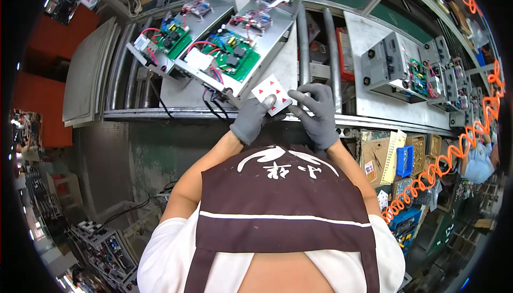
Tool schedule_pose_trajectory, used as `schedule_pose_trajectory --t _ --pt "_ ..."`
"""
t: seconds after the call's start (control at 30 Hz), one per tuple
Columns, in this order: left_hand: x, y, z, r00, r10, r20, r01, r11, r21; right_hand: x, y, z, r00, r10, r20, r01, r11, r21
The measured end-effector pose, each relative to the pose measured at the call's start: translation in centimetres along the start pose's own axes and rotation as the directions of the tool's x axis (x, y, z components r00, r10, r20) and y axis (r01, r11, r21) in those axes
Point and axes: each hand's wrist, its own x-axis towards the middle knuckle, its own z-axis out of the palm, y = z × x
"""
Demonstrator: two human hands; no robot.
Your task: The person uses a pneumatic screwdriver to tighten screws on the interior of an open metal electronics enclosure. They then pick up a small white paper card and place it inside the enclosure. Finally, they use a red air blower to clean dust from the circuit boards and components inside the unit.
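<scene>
A white playing card [272, 91] with red pips is tilted in front of me at the near edge of the conveyor. My left hand [251, 119], in a grey glove, is closed on its lower left part, thumb lying across its face. Whether more cards lie under it I cannot tell. At the card's right edge is my right hand [319, 112], also gloved in grey. Its fingers are spread and the tips come close to the card; contact is unclear. Just left of the card stands an open metal chassis [272, 39] with a green circuit board [235, 55] and wires.
A second open chassis [165, 42] stands farther left on the conveyor rollers [303, 47]. Grey-cased units [386, 60] sit on a board to the right. An orange coiled hose [427, 175] hangs at the right, near a blue bin [404, 160]. Black cables [214, 106] droop over the conveyor rail.
</scene>
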Motion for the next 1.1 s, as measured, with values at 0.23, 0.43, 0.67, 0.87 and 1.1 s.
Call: schedule_pose_trajectory --t 0.23,0.43,0.67,0.87,1.1 --pt "0.4 -0.3 -3.9 0.931 0.36 0.065 -0.295 0.635 0.714 2.8 0.4 3.4 0.971 -0.183 0.153 0.197 0.977 -0.086" --pt "0.6 -0.4 -2.4 0.953 0.297 -0.064 -0.274 0.931 0.24 4.2 1.0 4.1 0.956 -0.249 0.155 0.251 0.968 0.007" --pt "-0.4 0.8 0.7 0.911 0.358 -0.205 -0.307 0.92 0.242 5.5 3.1 3.7 0.882 -0.404 0.242 0.392 0.915 0.098" --pt "0.4 0.2 0.4 0.955 0.211 -0.209 -0.273 0.9 -0.341 6.9 4.5 4.0 0.884 -0.352 0.308 0.253 0.914 0.317" --pt "-0.6 0.3 1.3 0.843 0.45 -0.296 -0.247 0.812 0.53 8.7 4.5 4.2 0.831 -0.447 0.329 0.335 0.877 0.345"
